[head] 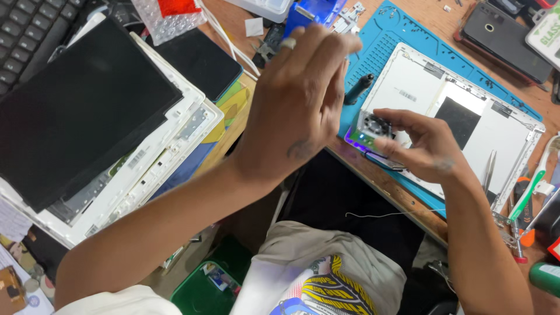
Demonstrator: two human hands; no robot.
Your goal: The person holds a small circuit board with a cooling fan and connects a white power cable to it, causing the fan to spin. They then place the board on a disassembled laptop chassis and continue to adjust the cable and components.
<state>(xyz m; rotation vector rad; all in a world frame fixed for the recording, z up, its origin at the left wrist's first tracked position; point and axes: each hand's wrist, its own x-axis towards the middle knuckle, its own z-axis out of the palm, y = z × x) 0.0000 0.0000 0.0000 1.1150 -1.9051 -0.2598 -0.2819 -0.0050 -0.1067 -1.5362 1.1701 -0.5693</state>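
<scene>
Small square circuit board (368,129), green with a dark metal part on top, pinched in the right hand (429,149) between thumb and fingers (389,143), just above the near edge of the bench (385,185). Violet glow along the lower edge of the board. Left hand (300,99) raised over the middle of the bench, fingers loosely bent and spread, holding nothing visible; a pale ring on one finger. Blocks much of the view behind it.

Under the right hand: a blue rubbery mat (396,35) with moulded grooves, and on it a flat white plastic laptop cover (466,111), rectangular, with a black patch and metal hinges at its corners. A short black screwdriver (357,89) on the mat, just beside the left hand. Tweezers (489,172) and a green-handled toothbrush (532,188) near the right edge.

At the left edge, a stack of white laptop shells (157,163) with a matte black screen panel (81,105) lying tilted on top. Black keyboard (29,29) in the far left corner.
</scene>
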